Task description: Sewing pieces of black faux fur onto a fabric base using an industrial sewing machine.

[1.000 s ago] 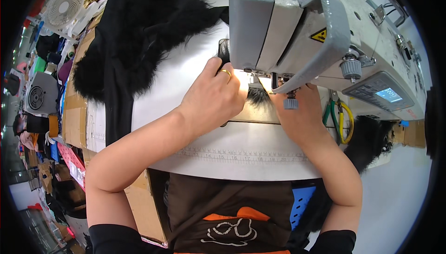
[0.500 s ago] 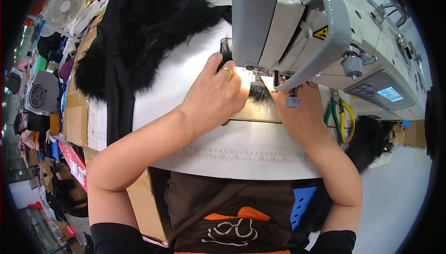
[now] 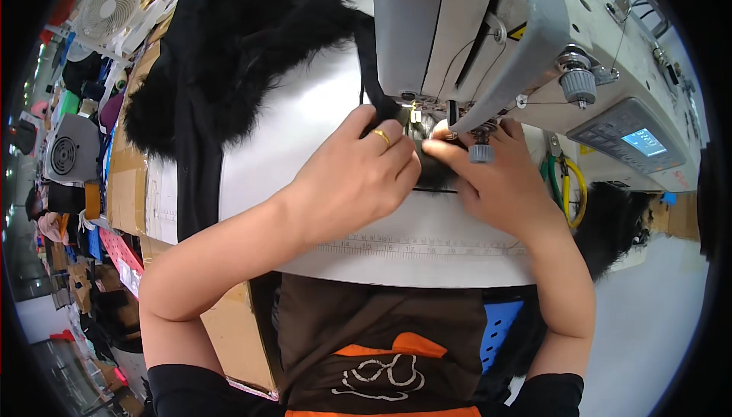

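A grey-and-white sewing machine (image 3: 412, 28) stands over the white table, its lit needle area (image 3: 416, 116) just beyond my hands. My left hand (image 3: 362, 165), with a gold ring, is closed on a black fabric strip (image 3: 369, 74) left of the needle. From there the strip runs back to a large black fur piece (image 3: 252, 51). On the needle's right, my right hand (image 3: 507, 177) has its thumb and fingers closed at the edge of a small black fur part (image 3: 436, 174). Some of its fingertips are hidden behind the machine's thread guide.
Green-and-yellow-handled scissors (image 3: 566, 184) lie right of my right hand. More black fur (image 3: 614, 226) hangs at the table's right side. A ruler scale (image 3: 396, 248) runs along the near edge. Cardboard boxes (image 3: 126, 181) and a white fan (image 3: 109, 9) are on the left.
My left hand has drawn slightly nearer, and the black strip now stretches from the fur piece to it. The right thumb has come across toward the needle, over the small fur part.
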### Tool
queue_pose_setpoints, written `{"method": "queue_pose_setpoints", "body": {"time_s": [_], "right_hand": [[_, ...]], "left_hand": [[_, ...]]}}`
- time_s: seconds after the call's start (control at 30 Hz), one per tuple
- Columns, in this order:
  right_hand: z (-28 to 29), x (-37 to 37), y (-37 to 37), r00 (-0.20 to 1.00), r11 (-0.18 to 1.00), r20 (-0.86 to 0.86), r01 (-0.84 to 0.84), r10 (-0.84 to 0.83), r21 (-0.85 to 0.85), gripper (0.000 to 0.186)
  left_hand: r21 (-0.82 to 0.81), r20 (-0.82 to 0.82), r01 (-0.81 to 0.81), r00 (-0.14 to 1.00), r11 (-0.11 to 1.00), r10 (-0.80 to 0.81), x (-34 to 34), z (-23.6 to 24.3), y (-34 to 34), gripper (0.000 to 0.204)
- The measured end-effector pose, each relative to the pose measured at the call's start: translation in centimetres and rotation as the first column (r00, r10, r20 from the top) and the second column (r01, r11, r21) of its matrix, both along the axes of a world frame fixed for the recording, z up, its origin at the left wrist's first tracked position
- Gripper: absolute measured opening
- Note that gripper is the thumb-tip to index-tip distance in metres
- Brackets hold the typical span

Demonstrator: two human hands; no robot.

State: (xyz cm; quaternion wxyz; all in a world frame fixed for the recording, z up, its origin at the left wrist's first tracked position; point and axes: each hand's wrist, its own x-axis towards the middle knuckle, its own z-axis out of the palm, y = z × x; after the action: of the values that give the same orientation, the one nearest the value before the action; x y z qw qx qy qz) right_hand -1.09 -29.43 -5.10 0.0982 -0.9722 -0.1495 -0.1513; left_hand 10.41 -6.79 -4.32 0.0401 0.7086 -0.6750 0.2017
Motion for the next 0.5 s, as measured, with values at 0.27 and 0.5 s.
{"method": "queue_pose_setpoints", "body": {"time_s": [0.27,0.5], "right_hand": [[-0.4,0.1,0.1,0.996,0.997,0.039,-0.077,0.077,-0.018,0.041],[-0.4,0.2,0.6,0.996,0.987,0.060,0.067,-0.059,-0.144,0.033]], "left_hand": [[-0.002,-0.050,-0.005,0.999,1.000,0.004,1.5,0.9,0.5,0.017],[0.065,0.077,-0.001,0.997,0.998,-0.004,5.7,1.0,-0.5,0.005]]}}
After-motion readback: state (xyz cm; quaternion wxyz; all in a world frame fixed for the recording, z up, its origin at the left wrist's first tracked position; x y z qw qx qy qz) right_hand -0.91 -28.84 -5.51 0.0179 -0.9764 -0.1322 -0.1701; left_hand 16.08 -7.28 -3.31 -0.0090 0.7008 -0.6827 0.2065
